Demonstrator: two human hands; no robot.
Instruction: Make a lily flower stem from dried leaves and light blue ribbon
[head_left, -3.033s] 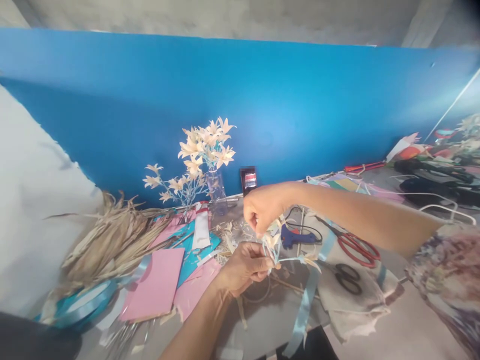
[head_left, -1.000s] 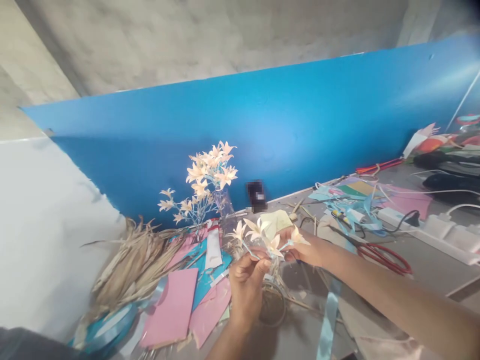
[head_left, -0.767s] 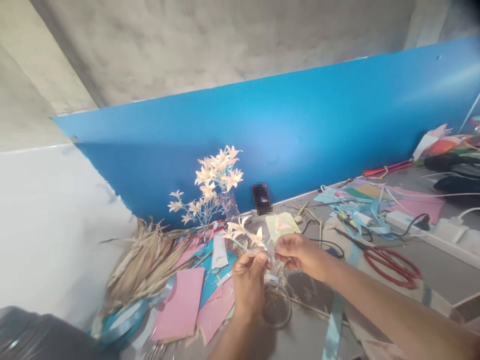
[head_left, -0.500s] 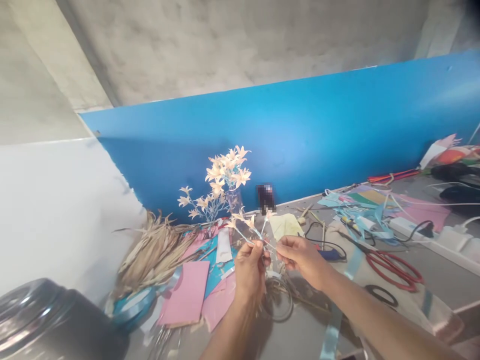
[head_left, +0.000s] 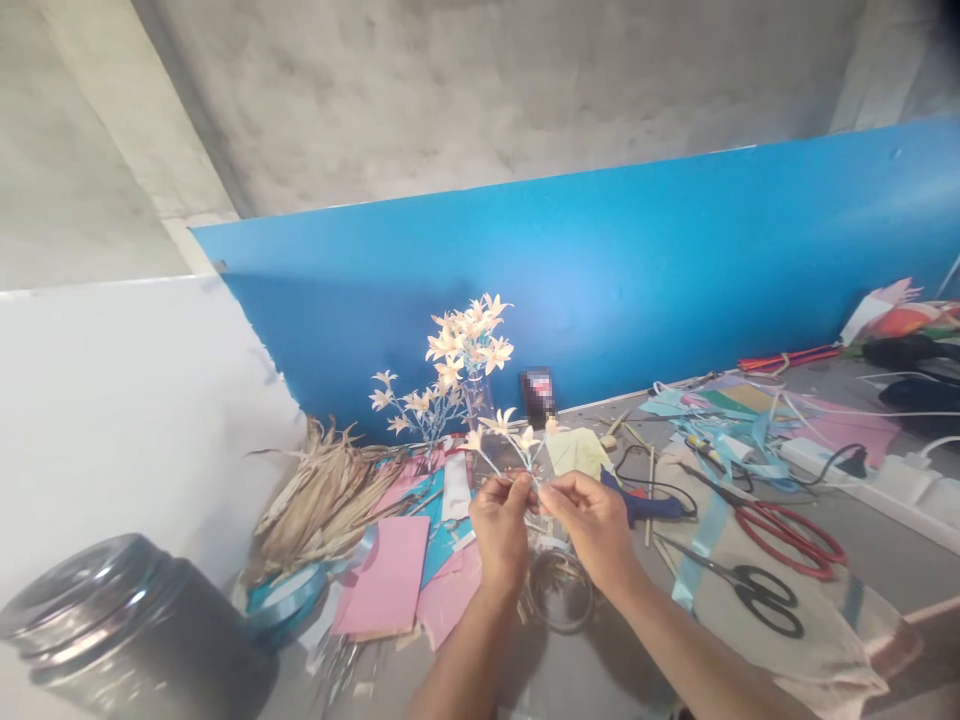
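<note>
My left hand (head_left: 498, 522) and my right hand (head_left: 589, 517) meet above the table, both pinched on the thin pale-blue stems of a small sprig of cream paper flowers (head_left: 512, 433). The blossoms stick up just above my fingertips. Behind them a clear glass bottle (head_left: 478, 398) holds a taller bunch of the same cream flowers (head_left: 466, 337). A smaller flower sprig (head_left: 407, 402) stands to its left. Below my hands lies a clear ring-shaped object (head_left: 559, 592) on the table.
Pink and blue paper sheets (head_left: 384, 588) and dried straw (head_left: 322, 494) lie at left, with a blue ribbon roll (head_left: 283, 599). A blue glue gun (head_left: 643, 503), red scissors (head_left: 787, 534), black scissors (head_left: 757, 596) and cables lie at right. A dark jar (head_left: 112, 640) sits near left. A blue board (head_left: 675, 270) backs the table.
My hands rose from the table with the sprig and now hold it upright, the right hand closing in beside the left. The view swung left, bringing the dark jar into sight.
</note>
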